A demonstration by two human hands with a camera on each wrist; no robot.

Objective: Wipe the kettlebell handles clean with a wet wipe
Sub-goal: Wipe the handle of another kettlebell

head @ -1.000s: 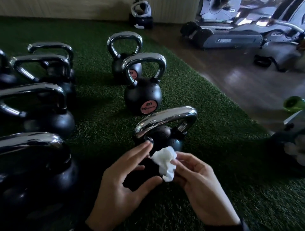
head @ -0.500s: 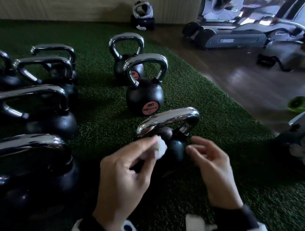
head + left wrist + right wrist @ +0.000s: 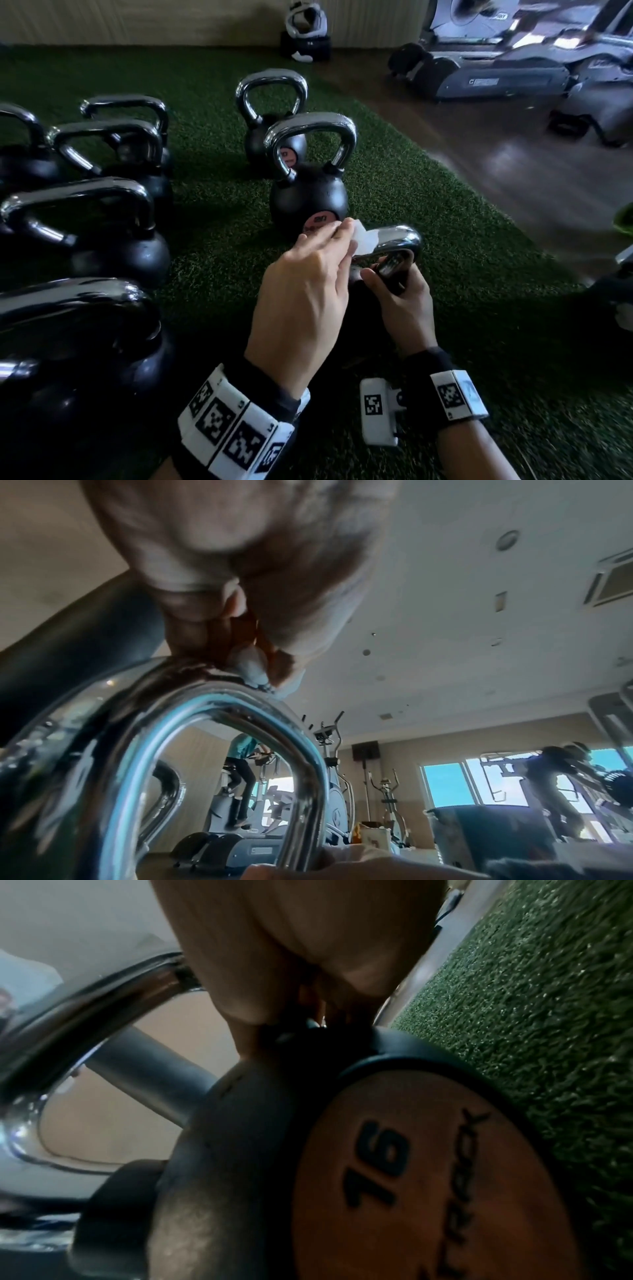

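Observation:
The nearest black kettlebell (image 3: 394, 1164) stands on the green turf, marked 16 on its orange disc. Its chrome handle (image 3: 399, 241) rises between my hands. My left hand (image 3: 337, 236) pinches a white wet wipe (image 3: 364, 240) and presses it on top of the handle; in the left wrist view the wipe (image 3: 251, 666) sits between fingertips on the handle (image 3: 219, 704). My right hand (image 3: 387, 277) grips the handle's right leg near the ball, thumb and fingers curled round it. Most of the ball is hidden behind my hands in the head view.
Two more kettlebells (image 3: 308, 202) stand in line beyond, and several larger ones (image 3: 113, 240) crowd the left on the turf (image 3: 428, 205). Exercise machines (image 3: 496, 75) stand on the wooden floor at the back right. A green object (image 3: 625, 219) lies at the right edge.
The wipe passed from between both hands into my left hand, which rose and laid it on the handle. My right hand let go of the wipe and took hold of the handle's right leg.

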